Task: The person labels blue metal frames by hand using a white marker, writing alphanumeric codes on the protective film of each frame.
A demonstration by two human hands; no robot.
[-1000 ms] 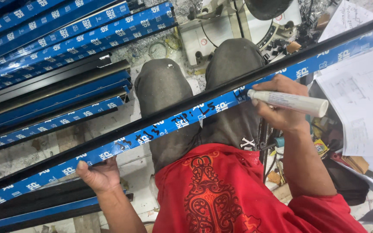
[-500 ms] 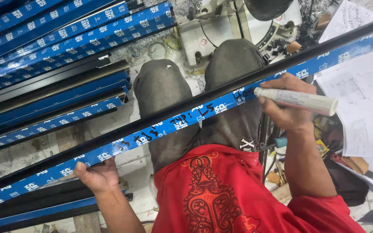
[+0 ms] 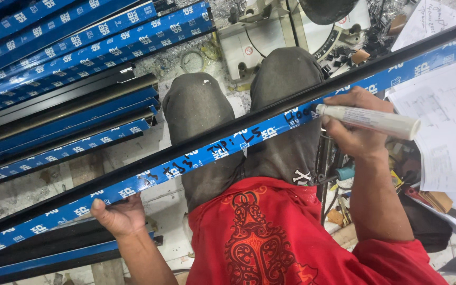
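Observation:
A long black metal profile wrapped in blue protective film (image 3: 212,150) lies slantwise across my knees, running from lower left to upper right. My left hand (image 3: 120,214) grips its lower edge near the left end. My right hand (image 3: 352,126) holds a thick white marker (image 3: 368,120), its tip touching the blue film where dark handwritten marks show. I sit in grey trousers and a red shirt.
Several more blue-filmed and black profiles (image 3: 64,74) are stacked on the floor at upper left. A mitre saw (image 3: 291,26) stands ahead of my knees. Paper drawings (image 3: 444,116) lie at right, with small tools and clutter (image 3: 344,179) below them.
My right hand with the marker has slid a little to the right along the profile, leaving more writing on the film. My left hand stays gripping the profile.

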